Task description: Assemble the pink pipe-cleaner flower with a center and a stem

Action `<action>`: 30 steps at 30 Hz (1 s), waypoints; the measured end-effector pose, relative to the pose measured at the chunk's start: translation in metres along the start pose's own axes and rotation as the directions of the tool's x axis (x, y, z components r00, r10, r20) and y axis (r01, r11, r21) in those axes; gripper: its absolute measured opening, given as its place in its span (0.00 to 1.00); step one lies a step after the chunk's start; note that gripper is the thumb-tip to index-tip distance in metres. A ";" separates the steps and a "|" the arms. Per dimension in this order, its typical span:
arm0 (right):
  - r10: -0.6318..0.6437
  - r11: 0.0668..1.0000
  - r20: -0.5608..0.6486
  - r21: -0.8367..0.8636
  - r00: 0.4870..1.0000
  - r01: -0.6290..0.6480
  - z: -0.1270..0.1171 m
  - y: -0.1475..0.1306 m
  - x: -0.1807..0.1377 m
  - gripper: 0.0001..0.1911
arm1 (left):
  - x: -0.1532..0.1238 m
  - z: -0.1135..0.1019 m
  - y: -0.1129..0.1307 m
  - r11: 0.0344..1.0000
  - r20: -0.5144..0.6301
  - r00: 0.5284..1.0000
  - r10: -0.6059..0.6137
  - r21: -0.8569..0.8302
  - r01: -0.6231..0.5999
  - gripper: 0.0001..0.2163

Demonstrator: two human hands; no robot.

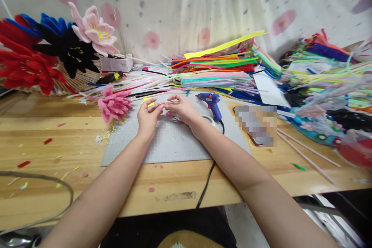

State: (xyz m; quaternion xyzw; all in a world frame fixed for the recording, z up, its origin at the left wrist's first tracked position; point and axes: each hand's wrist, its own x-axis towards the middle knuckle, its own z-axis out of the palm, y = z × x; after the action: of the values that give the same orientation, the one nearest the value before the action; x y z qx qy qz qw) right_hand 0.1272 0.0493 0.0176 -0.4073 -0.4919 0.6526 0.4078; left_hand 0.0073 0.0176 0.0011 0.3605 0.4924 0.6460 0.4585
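Over a grey cutting mat point(171, 149), my left hand point(148, 118) and my right hand point(183, 110) meet, fingertips nearly touching. Both are closed in a pinch on a thin pale strand point(161, 103), which looks like a piece of pipe cleaner; the fingers hide most of it. A small pink bit shows just below my right fingers. To the right of my right hand lies a blue hot glue gun point(213, 104) with a black cord. A roll of tape point(208, 119) is partly hidden behind my right wrist. Left of my hands, a pink fuzzy flower point(114, 104) rests at the mat's edge.
Bundles of coloured pipe cleaners point(217, 81) line the back of the wooden table point(72, 135). Large red, black and pink flowers point(94, 31) stand at the left. A phone-like object point(255, 126), blurred out, and two pink stems point(305, 155) lie at the right. Scraps are scattered about.
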 end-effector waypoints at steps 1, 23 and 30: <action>-0.001 1.000 0.016 -0.016 1.000 0.001 -0.001 -0.001 -0.001 0.22 | 0.000 0.000 0.000 1.000 -0.010 1.000 0.002 0.001 -0.002 0.18; 0.073 0.466 0.346 -0.841 0.935 0.275 -0.025 -0.008 -0.056 0.19 | 0.015 -0.016 0.000 0.978 0.035 0.990 0.137 0.157 -0.141 0.16; 0.001 0.681 0.328 -0.692 0.945 0.240 -0.011 -0.004 -0.034 0.19 | 0.015 -0.021 0.003 0.910 0.165 0.971 0.175 0.350 -0.224 0.19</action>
State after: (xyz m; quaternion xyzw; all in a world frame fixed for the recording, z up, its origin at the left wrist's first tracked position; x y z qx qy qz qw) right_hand 0.1492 0.0215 0.0238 -0.3966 -0.7911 0.4312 0.1761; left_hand -0.0178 0.0246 -0.0008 0.5295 0.5336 0.5615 0.3457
